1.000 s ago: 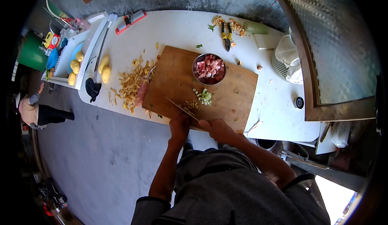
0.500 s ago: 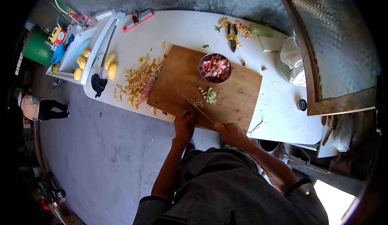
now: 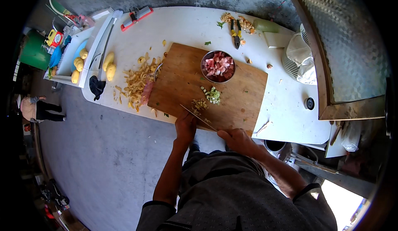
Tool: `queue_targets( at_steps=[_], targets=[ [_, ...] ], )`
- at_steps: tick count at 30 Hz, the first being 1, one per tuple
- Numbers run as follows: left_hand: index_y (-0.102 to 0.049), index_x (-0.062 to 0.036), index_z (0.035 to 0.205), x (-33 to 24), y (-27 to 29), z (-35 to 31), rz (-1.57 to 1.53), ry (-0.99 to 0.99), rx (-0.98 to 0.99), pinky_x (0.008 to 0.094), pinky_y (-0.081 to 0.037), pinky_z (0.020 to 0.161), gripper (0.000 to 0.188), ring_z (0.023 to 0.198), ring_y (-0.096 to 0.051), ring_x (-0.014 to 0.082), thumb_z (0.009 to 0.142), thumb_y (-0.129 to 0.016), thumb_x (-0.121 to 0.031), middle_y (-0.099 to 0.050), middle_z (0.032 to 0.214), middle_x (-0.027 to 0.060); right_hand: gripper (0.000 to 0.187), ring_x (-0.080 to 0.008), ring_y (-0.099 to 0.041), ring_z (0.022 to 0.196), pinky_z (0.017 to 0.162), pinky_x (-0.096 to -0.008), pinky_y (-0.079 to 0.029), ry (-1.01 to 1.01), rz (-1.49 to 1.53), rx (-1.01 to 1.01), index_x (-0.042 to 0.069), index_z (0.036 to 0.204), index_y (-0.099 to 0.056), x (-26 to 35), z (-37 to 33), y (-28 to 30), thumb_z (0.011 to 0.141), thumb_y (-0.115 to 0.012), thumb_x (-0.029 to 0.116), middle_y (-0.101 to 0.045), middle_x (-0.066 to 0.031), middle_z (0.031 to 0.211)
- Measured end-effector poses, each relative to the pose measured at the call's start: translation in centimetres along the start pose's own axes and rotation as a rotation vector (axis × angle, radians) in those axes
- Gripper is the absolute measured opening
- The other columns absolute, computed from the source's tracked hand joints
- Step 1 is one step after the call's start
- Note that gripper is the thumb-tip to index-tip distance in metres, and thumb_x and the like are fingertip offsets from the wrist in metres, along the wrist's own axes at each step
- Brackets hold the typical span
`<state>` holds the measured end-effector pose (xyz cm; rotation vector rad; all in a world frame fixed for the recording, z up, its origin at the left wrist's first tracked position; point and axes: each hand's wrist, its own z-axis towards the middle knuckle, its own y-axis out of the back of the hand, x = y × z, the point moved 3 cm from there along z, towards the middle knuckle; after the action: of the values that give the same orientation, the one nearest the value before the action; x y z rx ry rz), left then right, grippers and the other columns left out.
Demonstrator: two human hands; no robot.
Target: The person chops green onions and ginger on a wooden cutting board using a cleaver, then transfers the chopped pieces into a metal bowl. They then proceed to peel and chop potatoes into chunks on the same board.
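My right hand (image 3: 238,141) is closed round the handle of a knife (image 3: 200,118), whose thin blade slants toward the far left over the near edge of a wooden cutting board (image 3: 178,79). Close behind the blade's far end, my left hand (image 3: 185,126) is curled with its fingers down at the board; whatever it pinches is hidden. Just beyond the blade lies a small heap of pale chopped bits (image 3: 199,105). A pile of chopped green-and-white pieces (image 3: 213,95) sits next to it. Farther back on the board stands a metal bowl (image 3: 202,71) of cut raw meat (image 3: 219,65).
Yellowish peelings (image 3: 139,83) spread left of the board on the white table (image 3: 178,21). Peeled potatoes (image 3: 110,71) and a black cloth-like thing (image 3: 97,87) lie farther left, near a sink (image 3: 68,71). Pliers (image 3: 236,36) lie at the back. Another person (image 3: 31,108) stands far left.
The knife has shifted toward me and left, off the pale bits, which show more fully now. My left hand has moved slightly with it. The whole view has shifted a little.
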<state>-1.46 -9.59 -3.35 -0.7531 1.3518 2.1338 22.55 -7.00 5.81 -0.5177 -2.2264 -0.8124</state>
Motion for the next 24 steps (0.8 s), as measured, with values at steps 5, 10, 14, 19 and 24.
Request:
queue_targets(
  at_steps=[5,10,14,19,24],
  targets=[
    [-0.075,-0.0045,0.100,-0.1,0.0,0.0,-0.028,0.019,0.008,0.0491,-0.058,0.083,0.018,0.097,-0.068,0.0421,0.085,-0.068,0.003,-0.071,0.102,0.0178,0.056,-0.0372,-0.075,0.083,0.080,-0.0488,-0.056,0.075,-0.002,-0.016,-0.003,0.112,-0.078,-0.6,0.7,-0.2,0.113,-0.054,0.048,-0.074,-0.0286,0.085],
    [-0.075,-0.0039,0.099,1.1,-0.3,-0.3,-0.015,0.080,0.060,0.0496,-0.057,0.085,0.017,0.100,-0.069,0.0431,0.085,-0.068,0.003,-0.071,0.105,0.0188,0.063,-0.0413,-0.073,0.079,0.076,-0.0515,-0.053,0.135,-0.029,-0.030,-0.006,0.098,-0.076,1.4,4.3,-1.3,0.113,-0.053,0.051,-0.071,-0.0290,0.079],
    [-0.074,-0.0039,0.099,0.5,0.0,-0.3,-0.031,0.076,0.052,0.0504,-0.057,0.086,0.017,0.101,-0.068,0.0440,0.085,-0.068,0.004,-0.071,0.106,0.0193,0.064,-0.0450,-0.072,0.079,0.077,-0.0512,-0.053,0.233,-0.043,-0.072,-0.005,0.099,-0.076,1.0,4.9,-1.4,0.112,-0.052,0.053,-0.071,-0.0293,0.080],
    [-0.073,-0.0047,0.099,0.0,-0.3,-0.3,-0.055,0.007,-0.042,0.0498,-0.056,0.084,0.017,0.098,-0.068,0.0433,0.086,-0.068,0.004,-0.070,0.104,0.0182,0.058,-0.0505,-0.071,0.086,0.081,-0.0540,-0.054,0.245,-0.021,-0.146,-0.004,0.107,-0.076,-0.8,2.6,-1.5,0.111,-0.056,0.050,-0.072,-0.0312,0.084],
    [-0.072,-0.0066,0.097,1.0,-0.8,-1.2,0.021,0.066,-0.013,0.0484,-0.055,0.079,0.013,0.095,-0.068,0.0405,0.088,-0.071,0.001,-0.069,0.099,0.0154,0.058,-0.0430,-0.074,0.084,0.078,-0.0511,-0.055,-0.092,0.038,-0.033,-0.004,0.107,-0.078,-0.8,0.7,0.3,0.110,-0.058,0.051,-0.072,-0.0298,0.083]
  ],
)
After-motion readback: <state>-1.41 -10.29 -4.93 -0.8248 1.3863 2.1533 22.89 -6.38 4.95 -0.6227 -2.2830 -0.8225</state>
